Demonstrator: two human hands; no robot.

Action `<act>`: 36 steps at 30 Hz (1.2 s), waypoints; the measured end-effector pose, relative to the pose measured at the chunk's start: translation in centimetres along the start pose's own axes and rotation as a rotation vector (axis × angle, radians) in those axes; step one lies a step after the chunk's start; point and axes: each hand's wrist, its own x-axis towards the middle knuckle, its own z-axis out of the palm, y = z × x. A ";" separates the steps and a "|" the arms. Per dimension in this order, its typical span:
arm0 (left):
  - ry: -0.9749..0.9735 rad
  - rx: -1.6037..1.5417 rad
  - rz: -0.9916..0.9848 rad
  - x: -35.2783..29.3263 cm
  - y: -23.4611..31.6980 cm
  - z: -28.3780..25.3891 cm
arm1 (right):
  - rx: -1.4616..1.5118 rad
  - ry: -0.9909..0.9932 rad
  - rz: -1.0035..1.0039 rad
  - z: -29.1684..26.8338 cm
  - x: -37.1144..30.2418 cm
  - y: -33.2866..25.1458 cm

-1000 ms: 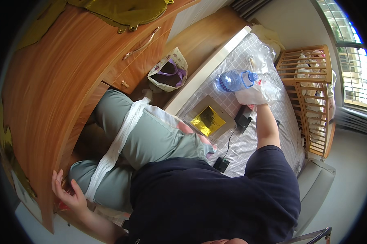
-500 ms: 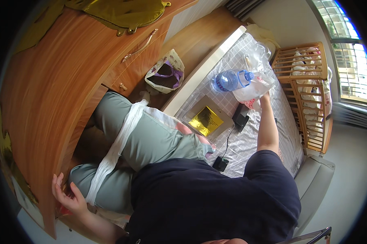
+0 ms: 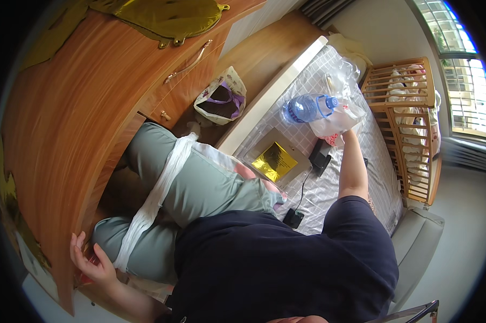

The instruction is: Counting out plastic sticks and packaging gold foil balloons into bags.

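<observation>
Head view: what did the two hands have going on?

The left hand (image 3: 93, 264) was at the lower left of the frame, fingers loosely spread and a bit curled, nothing in it that I could see. It sat close to the edge of the wood-grain desk (image 3: 76, 102).

And the right hand (image 3: 349, 134)?

That arm stretched toward the upper right, out to a crinkly clear plastic bag (image 3: 326, 126) over the bed (image 3: 356, 177). The plastic hid the fingers, so I honestly couldn't tell if they were gripping or just resting.

Anything near the bag?

Yeah, a big blue water bottle (image 3: 302, 109) was just left of it, cap pointing right. Lower down, near the middle of the frame, there was a gold foil sheet (image 3: 275, 161) and, beside it, a black boxy device (image 3: 319, 157). Oh, and a floral tote bag (image 3: 204, 110) with purple handles, upper middle.
</observation>
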 end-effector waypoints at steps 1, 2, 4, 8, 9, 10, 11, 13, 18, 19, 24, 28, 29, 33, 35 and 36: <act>0.003 -0.004 0.000 -0.1 0.1 0.0 | -0.104 -0.007 -0.044 0.4 -0.4 0.0; 0.001 -0.002 -0.002 0.0 0.2 0.0 | -0.207 -0.013 -0.088 1.9 -0.7 0.6; -0.001 -0.006 -0.003 0.1 0.5 0.0 | -0.413 -0.028 -0.176 4.3 -1.4 1.3; 0.018 -0.036 0.006 0.1 0.3 0.1 | -0.826 -0.040 -0.355 7.0 -2.2 1.0; 0.013 -0.032 0.008 0.2 0.4 0.1 | -0.928 -0.046 -0.399 7.8 -2.4 1.2; 0.011 -0.031 0.009 0.3 0.3 0.1 | -1.032 -0.050 -0.443 7.8 -2.8 1.0; 0.010 -0.032 0.009 0.3 0.2 0.1 | -1.135 -0.054 -0.488 7.9 -3.0 0.9; 0.003 -0.012 0.016 0.3 0.1 0.0 | -1.342 -0.063 -0.577 8.3 -3.2 0.2; 0.001 -0.019 0.003 0.3 0.4 0.2 | -1.757 -0.087 -0.754 9.4 -3.8 -0.5; 0.004 -0.025 0.000 0.3 0.4 0.3 | -1.728 -0.064 -0.780 9.5 -4.0 -0.3; 0.001 -0.042 -0.010 0.3 0.6 0.2 | -1.572 0.047 -0.911 9.9 -3.8 0.7; -0.027 -0.059 -0.051 0.1 0.5 0.1 | -1.478 0.085 -0.899 7.8 -1.8 2.1; -0.030 -0.056 -0.052 0.0 0.5 0.0 | -1.438 0.060 -0.840 7.9 -1.4 2.3; -0.033 -0.062 -0.050 -0.3 0.7 -0.3 | -1.596 0.054 -0.778 8.2 -0.9 3.7; -0.017 -0.111 -0.028 0.1 0.0 1.0 | -1.600 0.214 -0.974 3.9 0.3 4.4; -0.026 -0.115 -0.037 0.0 -0.2 1.0 | -1.598 0.212 -0.970 3.6 0.5 4.7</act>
